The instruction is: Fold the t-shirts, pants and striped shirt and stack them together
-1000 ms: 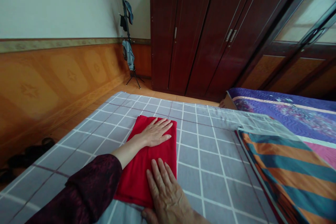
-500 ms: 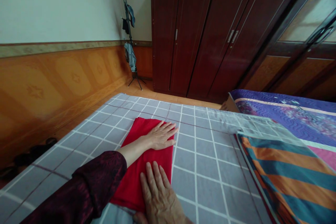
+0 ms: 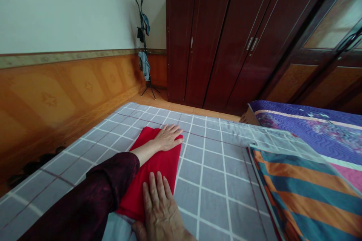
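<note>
A red folded cloth (image 3: pixel 165 162) lies flat on a grey bedsheet with a white check (image 3: pixel 209 180). My left hand (image 3: pixel 169 138) rests palm down on the cloth's far end, fingers outstretched near its right corner. Part of the cloth is hidden under my left forearm and its dark, wine-coloured sleeve (image 3: pixel 93 184). At the near end, my right hand (image 3: pixel 161 207) lies flat with its fingers extended over the cloth's right side. Neither hand grips anything.
An orange and teal striped cloth (image 3: pixel 308 180) lies at the right on the sheet. Beyond it is a purple patterned bedcover (image 3: pixel 305 120). Dark red wardrobes (image 3: pixel 215 37) stand at the back, with a coat rack (image 3: pixel 144 41) in the corner. Dark objects (image 3: pixel 34 165) sit on the floor at left.
My left hand has slid slightly toward the cloth's far edge. My right hand stays flat on the near end. The view has shifted a little.
</note>
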Action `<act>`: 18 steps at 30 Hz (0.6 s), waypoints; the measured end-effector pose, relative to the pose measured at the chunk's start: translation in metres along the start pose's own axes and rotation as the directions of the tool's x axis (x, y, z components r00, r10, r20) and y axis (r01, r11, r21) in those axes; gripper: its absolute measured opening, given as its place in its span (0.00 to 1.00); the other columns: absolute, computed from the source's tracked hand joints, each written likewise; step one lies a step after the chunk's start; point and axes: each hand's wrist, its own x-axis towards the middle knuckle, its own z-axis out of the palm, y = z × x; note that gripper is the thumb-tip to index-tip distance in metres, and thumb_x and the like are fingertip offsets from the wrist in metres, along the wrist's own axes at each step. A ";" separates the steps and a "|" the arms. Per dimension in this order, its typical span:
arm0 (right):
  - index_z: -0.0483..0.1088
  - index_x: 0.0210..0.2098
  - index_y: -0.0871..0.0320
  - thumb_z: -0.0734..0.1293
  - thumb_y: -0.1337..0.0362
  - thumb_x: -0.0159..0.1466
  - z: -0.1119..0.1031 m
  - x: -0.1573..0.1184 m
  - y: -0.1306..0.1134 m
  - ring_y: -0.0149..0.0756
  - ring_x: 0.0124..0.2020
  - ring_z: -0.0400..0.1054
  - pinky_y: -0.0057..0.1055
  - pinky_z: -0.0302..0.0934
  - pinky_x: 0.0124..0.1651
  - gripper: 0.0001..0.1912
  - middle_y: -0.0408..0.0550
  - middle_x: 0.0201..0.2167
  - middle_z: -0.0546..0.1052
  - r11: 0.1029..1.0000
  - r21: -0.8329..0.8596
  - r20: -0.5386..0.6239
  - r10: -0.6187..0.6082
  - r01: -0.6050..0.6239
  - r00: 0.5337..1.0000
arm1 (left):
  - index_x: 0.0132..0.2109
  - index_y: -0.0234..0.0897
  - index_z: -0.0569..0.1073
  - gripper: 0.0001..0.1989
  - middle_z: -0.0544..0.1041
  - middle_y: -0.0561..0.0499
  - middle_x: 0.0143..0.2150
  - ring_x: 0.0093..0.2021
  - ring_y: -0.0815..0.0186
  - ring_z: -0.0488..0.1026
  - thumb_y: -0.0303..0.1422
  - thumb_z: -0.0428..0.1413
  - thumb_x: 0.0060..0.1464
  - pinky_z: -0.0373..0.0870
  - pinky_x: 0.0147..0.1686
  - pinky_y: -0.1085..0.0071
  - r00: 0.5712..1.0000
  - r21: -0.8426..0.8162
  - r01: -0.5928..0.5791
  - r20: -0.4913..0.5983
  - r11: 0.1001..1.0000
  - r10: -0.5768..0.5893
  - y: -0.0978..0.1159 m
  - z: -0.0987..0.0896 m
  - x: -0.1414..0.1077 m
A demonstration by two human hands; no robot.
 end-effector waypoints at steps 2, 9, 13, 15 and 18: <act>0.50 0.64 0.66 0.63 0.51 0.60 -0.001 0.000 0.001 0.59 0.64 0.37 0.54 0.45 0.63 0.40 0.63 0.65 0.44 1.000 0.002 0.000 -0.011 0.011 1.000 | 0.65 0.41 0.53 0.30 0.49 0.44 0.68 0.68 0.55 0.43 0.50 0.36 0.62 0.38 0.62 0.49 0.999 0.020 0.030 -0.034 0.999 -0.029 0.004 -0.002 -0.002; 0.50 0.64 0.70 0.64 0.54 0.60 -0.004 0.000 0.008 0.60 0.64 0.40 0.55 0.47 0.62 0.40 0.67 0.64 0.45 0.996 0.004 0.003 -0.091 0.091 0.996 | 0.66 0.45 0.49 0.26 0.47 0.52 0.69 0.68 0.62 0.39 0.42 0.39 0.64 0.36 0.64 0.57 0.952 -0.053 -0.291 0.081 0.955 0.294 0.033 -0.007 -0.029; 0.52 0.64 0.68 0.64 0.53 0.60 -0.001 0.000 0.005 0.60 0.64 0.39 0.55 0.46 0.62 0.39 0.64 0.64 0.44 0.999 0.004 -0.008 -0.051 0.051 0.999 | 0.67 0.44 0.46 0.28 0.45 0.51 0.69 0.68 0.61 0.38 0.44 0.39 0.63 0.38 0.64 0.56 0.961 -0.107 -0.224 0.141 0.969 0.238 0.031 -0.004 -0.024; 0.52 0.63 0.67 0.64 0.52 0.60 0.001 0.000 0.003 0.59 0.64 0.38 0.55 0.46 0.63 0.39 0.63 0.64 0.44 0.999 0.009 -0.012 -0.034 0.035 0.999 | 0.67 0.43 0.45 0.29 0.44 0.51 0.69 0.68 0.61 0.39 0.45 0.39 0.63 0.38 0.64 0.55 0.966 -0.100 -0.207 0.136 0.973 0.219 0.026 -0.002 -0.017; 0.52 0.63 0.68 0.62 0.50 0.61 0.004 0.001 0.002 0.60 0.64 0.37 0.55 0.45 0.63 0.38 0.64 0.64 0.44 0.999 0.019 -0.031 -0.026 0.026 0.999 | 0.67 0.44 0.46 0.28 0.45 0.51 0.69 0.68 0.63 0.40 0.45 0.38 0.64 0.39 0.64 0.58 0.979 -0.066 -0.166 0.110 0.984 0.173 0.018 0.004 -0.006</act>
